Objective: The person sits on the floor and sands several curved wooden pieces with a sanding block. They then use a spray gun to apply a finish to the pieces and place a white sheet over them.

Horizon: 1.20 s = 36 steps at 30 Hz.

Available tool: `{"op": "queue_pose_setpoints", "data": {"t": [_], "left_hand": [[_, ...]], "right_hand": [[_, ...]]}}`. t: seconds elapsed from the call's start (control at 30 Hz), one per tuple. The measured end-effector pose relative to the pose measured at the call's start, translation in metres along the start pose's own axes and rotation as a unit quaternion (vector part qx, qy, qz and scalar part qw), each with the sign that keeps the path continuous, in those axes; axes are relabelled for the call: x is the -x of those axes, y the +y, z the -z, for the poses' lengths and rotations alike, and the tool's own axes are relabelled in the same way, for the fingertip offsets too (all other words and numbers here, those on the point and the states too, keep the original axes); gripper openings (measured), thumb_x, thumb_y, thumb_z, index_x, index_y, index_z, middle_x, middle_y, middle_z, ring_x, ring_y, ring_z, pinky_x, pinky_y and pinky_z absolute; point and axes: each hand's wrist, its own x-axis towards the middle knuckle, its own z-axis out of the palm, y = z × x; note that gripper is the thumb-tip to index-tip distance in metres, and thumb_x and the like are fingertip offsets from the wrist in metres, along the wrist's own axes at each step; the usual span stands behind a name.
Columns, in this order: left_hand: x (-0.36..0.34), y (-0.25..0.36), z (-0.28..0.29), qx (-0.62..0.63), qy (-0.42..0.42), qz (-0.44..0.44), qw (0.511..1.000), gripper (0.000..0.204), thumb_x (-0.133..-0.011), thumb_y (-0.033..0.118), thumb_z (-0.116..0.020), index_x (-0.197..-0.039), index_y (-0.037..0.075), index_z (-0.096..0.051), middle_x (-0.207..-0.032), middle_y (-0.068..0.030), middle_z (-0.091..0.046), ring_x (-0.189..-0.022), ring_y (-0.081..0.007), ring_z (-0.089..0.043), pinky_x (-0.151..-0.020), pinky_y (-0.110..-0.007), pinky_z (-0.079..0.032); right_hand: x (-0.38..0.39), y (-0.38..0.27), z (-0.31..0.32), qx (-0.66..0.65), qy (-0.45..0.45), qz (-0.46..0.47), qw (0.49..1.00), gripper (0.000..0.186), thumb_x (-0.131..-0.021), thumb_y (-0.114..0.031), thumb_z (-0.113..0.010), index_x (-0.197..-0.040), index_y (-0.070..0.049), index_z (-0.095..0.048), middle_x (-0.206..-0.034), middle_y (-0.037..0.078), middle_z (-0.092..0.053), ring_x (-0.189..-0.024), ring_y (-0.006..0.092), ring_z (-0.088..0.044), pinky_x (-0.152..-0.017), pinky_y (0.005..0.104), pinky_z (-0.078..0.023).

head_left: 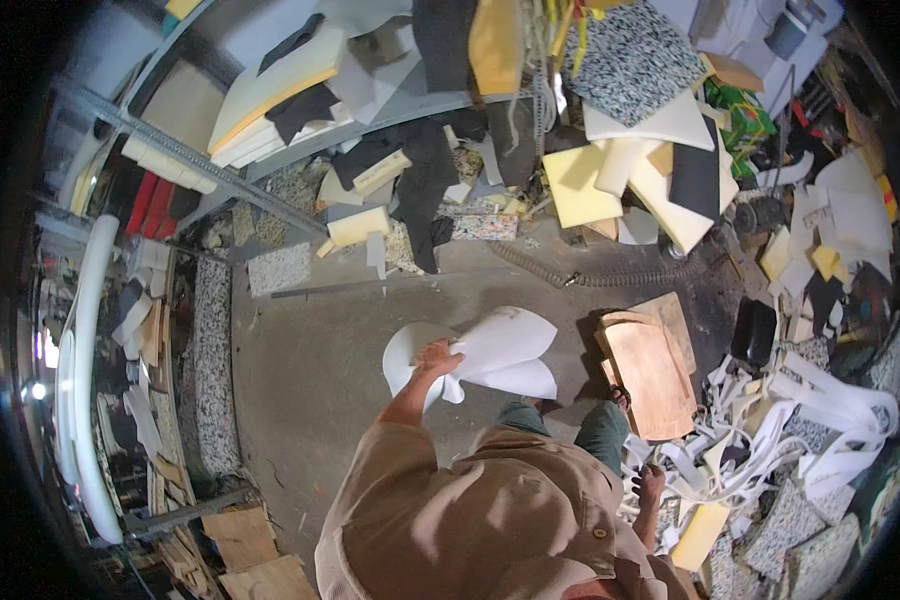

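Observation:
My left hand [436,357] is closed on a bunched white foam sheet [505,345], gathering it at its middle. The sheet fans out into broad rounded lobes on both sides, above the grey floor in front of me. My right hand [650,484] hangs low at my right side with its fingers curled. Something small and dark shows at those fingers, but I cannot make out what it is. Beside that hand lies a heap of white foam offcuts [770,420]. A stack of brown boards [650,370] rests on the floor by my foot.
A coiled hose [570,278] crosses the floor ahead. Yellow foam blocks [580,185] and a speckled foam slab [635,62] are piled beyond it. Metal shelving [190,160] with foam sheets and a long speckled foam roll [215,365] stand at the left. A black block [753,331] lies at the right.

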Motion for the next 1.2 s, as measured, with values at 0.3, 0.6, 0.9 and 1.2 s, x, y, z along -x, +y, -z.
{"op": "queue_pose_setpoints", "data": {"t": [0.3, 0.6, 0.9, 1.2], "left_hand": [[-0.009, 0.008, -0.068, 0.026, -0.017, -0.020, 0.999, 0.072, -0.081, 0.050, -0.070, -0.137, 0.008, -0.054, -0.135, -0.0188, -0.058, -0.127, -0.0367, -0.054, -0.105, -0.049, -0.042], [-0.034, 0.028, -0.059, 0.045, 0.001, -0.027, 0.999, 0.068, -0.083, 0.050, -0.069, -0.136, 0.010, -0.055, -0.134, -0.0180, -0.059, -0.128, -0.0359, -0.054, -0.105, -0.048, -0.043], [0.014, -0.053, -0.071, 0.169, 0.028, 0.113, 0.979, 0.059, -0.080, 0.046, -0.069, -0.127, 0.009, -0.063, -0.121, -0.0190, -0.067, -0.116, -0.0366, -0.062, -0.098, -0.046, -0.049], [0.036, -0.143, -0.080, 0.335, 0.178, 0.211, 0.901, 0.055, -0.081, 0.038, -0.071, -0.125, 0.006, -0.062, -0.113, -0.0218, -0.069, -0.109, -0.0393, -0.065, -0.091, -0.047, -0.051]], "right_hand": [[-0.011, -0.031, 0.015, 0.056, 0.030, 0.017, 0.998, 0.036, -0.090, -0.029, -0.060, -0.116, -0.005, -0.060, -0.090, 0.007, -0.062, -0.066, 0.0194, -0.064, -0.049, 0.0305, -0.048], [-0.028, 0.080, 0.044, 0.139, -0.077, 0.002, 0.987, 0.030, -0.087, -0.025, -0.065, -0.107, -0.004, -0.060, -0.073, 0.007, -0.060, -0.060, 0.0227, -0.062, -0.049, 0.0376, -0.053], [-0.183, -0.059, 0.024, 0.234, -0.221, 0.139, 0.937, 0.040, -0.082, -0.034, -0.073, -0.110, -0.009, -0.062, -0.085, 0.008, -0.064, -0.072, 0.0252, -0.068, -0.054, 0.0435, -0.054], [-0.229, -0.318, -0.153, 0.277, -0.058, 0.160, 0.946, 0.028, -0.088, -0.025, -0.060, -0.104, -0.004, -0.065, -0.077, 0.007, -0.063, -0.056, 0.0220, -0.066, -0.041, 0.0330, -0.048]]}}
